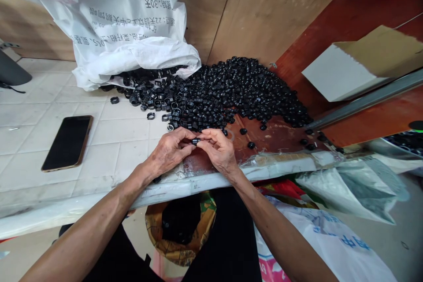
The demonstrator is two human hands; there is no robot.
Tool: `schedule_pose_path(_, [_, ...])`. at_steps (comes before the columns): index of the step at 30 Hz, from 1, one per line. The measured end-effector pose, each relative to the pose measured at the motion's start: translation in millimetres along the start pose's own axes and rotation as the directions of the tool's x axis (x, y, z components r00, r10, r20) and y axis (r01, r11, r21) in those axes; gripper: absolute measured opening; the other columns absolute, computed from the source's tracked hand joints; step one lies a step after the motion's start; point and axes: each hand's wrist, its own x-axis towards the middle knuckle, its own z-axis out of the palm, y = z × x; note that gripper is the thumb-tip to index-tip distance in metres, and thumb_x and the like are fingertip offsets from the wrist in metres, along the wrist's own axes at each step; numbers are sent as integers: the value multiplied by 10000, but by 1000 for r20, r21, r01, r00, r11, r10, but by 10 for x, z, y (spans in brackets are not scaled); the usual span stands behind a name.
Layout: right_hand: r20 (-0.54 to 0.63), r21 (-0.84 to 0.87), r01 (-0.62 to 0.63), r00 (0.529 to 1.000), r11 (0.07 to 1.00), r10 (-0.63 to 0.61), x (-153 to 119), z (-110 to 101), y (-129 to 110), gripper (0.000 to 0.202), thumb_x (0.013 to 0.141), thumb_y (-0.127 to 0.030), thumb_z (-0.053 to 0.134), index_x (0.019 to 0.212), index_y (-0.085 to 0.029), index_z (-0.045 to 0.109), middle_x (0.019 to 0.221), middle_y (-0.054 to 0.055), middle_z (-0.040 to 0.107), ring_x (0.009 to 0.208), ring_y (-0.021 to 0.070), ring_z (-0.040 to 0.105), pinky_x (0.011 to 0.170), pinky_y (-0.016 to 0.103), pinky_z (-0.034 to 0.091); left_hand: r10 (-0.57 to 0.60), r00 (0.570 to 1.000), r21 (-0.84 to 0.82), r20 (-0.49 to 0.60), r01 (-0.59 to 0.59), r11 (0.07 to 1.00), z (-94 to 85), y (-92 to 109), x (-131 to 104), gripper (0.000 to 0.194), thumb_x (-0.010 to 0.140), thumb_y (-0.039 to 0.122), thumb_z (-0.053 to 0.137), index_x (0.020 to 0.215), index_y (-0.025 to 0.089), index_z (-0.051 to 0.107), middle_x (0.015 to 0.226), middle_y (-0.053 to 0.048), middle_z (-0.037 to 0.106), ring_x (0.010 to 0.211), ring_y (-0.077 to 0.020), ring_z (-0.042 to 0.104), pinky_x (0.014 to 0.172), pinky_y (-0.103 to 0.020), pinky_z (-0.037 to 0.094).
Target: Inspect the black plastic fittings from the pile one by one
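At near table edge, left hand and right hand clamp fingertips on one small black part, mid-handling; large heap beyond looks undone, dark contents of sack below possibly done, can't confirm.

Left grip and right grip pinched

Pretty sure this is a small workshop. There's a huge heap of small shiny black plastic-looking parts mid-frame on a white tiled worktop, a big white printed sack gaping over them upper left, an open gold-brown bag of black stuff bottom centre, and plain brown wooden boards up top.
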Motion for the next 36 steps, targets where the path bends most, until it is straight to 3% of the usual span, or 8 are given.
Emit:
schedule_pose_path(5, [53, -151, 147, 989, 978, -140, 20, -14, -50, 85, 978, -275, 651, 993, -227, 720, 867, 23, 757, 716, 158, 715, 706, 288, 595, 16, 1000, 15, 7, -16, 1000, 8, -49, -13, 193, 877, 116, 650, 1040, 195, 715, 1078, -47, 719, 975, -165, 695, 877, -302, 570])
schedule_pose_path(9, [96, -167, 228, 972, 959, -215, 25, -37, -139, 129, 967, -238, 639, 1060, -215, 726, 996, 62, 769, 807, 178, 710, 744, 304, 580, -33, 999, -29, -31, 32, 999, 13, -76, -19, 193, 869, 139, 684, 1050, 199, 716, 1058, -38, 718, 955, -162, 691, 838, -285, 567])
schedule_pose_path(13, [122, -220, 173, 981, 960, -149, 24, -30, -131, 155, 994, -248, 582, 917, -203, 708, 773, 18, 728, 645, 145, 652, 662, 268, 519, -9, 1000, -26, -4, 9, 1000, 16, -46, -14, 149, 877, 136, 666, 1009, 189, 711, 1034, -37, 706, 932, -153, 680, 830, -280, 563])
schedule_pose_path(17, [135, -323, 135, 986, 937, -96, 32, -17, -105, 433, 1041, -301, 472, 628, -213, 565, 551, -18, 565, 520, 122, 531, 599, 267, 434, 15, 999, -23, 34, -14, 1000, 28, -16, -10, 127, 877, 149, 655, 994, 177, 693, 1014, -39, 691, 870, -141, 675, 805, -279, 568])
schedule_pose_path(22, [139, -221, 101, 988, 970, -71, 27, -46, -165, 226, 1016, -315, 521, 997, -190, 709, 678, -13, 652, 579, 141, 582, 627, 275, 468, -70, 998, -66, -4, 69, 995, 35, -25, -15, 152, 887, 187, 665, 1039, 182, 682, 1024, -42, 712, 887, -156, 690, 802, -288, 567])
schedule_pose_path(27, [142, -253, 139, 984, 958, -106, 18, -65, -221, 389, 999, -336, 553, 632, -212, 592, 553, -18, 546, 519, 134, 504, 577, 288, 429, -87, 996, -32, -19, 87, 996, 14, -18, -14, 147, 904, 213, 663, 1046, 184, 685, 1012, -42, 720, 907, -169, 690, 816, -301, 559])
schedule_pose_path(31, [133, -187, 110, 987, 976, -86, 11, -52, -206, 167, 947, -328, 628, 1033, -205, 701, 691, -30, 626, 585, 137, 557, 592, 268, 461, -91, 996, -36, -28, 90, 995, -1, -4, -14, 144, 913, 214, 660, 1052, 184, 687, 1023, -42, 729, 939, -176, 695, 846, -306, 556])
schedule_pose_path(36, [110, -261, 106, 991, 959, -79, 20, -46, -175, 298, 973, -329, 611, 702, -207, 620, 580, -41, 527, 539, 120, 477, 585, 270, 428, -106, 994, -20, -20, 105, 994, -7, 6, -13, 156, 908, 209, 661, 1060, 183, 685, 1032, -40, 729, 944, -175, 692, 833, -298, 558])
